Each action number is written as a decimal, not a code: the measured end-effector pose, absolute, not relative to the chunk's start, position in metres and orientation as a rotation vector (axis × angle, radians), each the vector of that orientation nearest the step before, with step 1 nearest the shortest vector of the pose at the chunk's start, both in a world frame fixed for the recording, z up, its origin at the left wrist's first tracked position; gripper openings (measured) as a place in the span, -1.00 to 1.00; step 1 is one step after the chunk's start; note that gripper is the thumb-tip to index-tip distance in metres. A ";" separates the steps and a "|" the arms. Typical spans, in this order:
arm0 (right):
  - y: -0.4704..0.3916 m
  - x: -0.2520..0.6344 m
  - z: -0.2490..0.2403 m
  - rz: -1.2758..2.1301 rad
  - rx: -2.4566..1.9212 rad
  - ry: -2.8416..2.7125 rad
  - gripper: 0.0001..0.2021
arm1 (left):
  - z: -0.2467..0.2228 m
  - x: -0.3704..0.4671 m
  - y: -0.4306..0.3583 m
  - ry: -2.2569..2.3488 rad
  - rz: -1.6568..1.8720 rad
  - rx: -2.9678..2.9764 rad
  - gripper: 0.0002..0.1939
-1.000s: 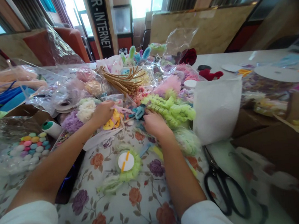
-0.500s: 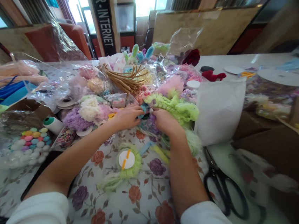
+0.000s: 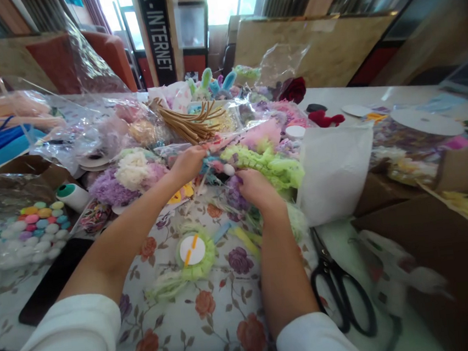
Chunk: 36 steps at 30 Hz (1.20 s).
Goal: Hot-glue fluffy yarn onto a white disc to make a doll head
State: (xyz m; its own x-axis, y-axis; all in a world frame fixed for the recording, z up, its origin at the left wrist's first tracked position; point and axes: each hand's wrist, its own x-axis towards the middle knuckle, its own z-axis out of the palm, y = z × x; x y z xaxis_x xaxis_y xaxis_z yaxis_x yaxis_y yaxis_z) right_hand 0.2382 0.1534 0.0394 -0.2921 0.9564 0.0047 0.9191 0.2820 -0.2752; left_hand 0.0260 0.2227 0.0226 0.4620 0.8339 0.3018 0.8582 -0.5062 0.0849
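Note:
My left hand (image 3: 189, 163) reaches into the craft heap just below the bundle of tan stems (image 3: 189, 122). Its fingers are bent together at the edge of a pinkish packet; what they pinch is too small to make out. Beside a purple fluffy tuft (image 3: 236, 193) is my right hand (image 3: 259, 187), fingers curled in and partly hidden. A white pompom (image 3: 229, 169) and bluish scraps lie between the hands. Bright green ruffled ribbon (image 3: 272, 166) spreads behind the right hand. Nearer me on the flowered cloth lies a green ruffled rosette with a white disc (image 3: 193, 249) and orange strip.
Black-handled scissors (image 3: 340, 292) and a white glue gun (image 3: 396, 275) lie right, by a cardboard box (image 3: 423, 245). A white packet (image 3: 335, 171) stands at the heap's right. Left are a bag of coloured pompoms (image 3: 43, 230), a thread spool (image 3: 74, 197) and a black flat object (image 3: 56, 283).
My left hand has moved back and left from the middle of the heap, uncovering the bluish scraps and white pompom. My right hand stays near the purple tuft. The view has shifted slightly.

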 end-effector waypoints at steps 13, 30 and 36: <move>0.145 0.236 0.053 0.477 -1.432 -2.287 -0.77 | 0.047 0.045 0.193 -1.525 -0.286 -2.662 -0.76; 0.107 0.313 0.080 0.090 -1.521 -1.429 -0.72 | 0.036 0.158 0.201 -1.378 -0.298 -2.928 -0.51; 0.115 0.319 0.074 0.279 -1.651 -1.583 -0.69 | 0.049 0.120 0.232 -1.662 -0.517 -2.711 -0.80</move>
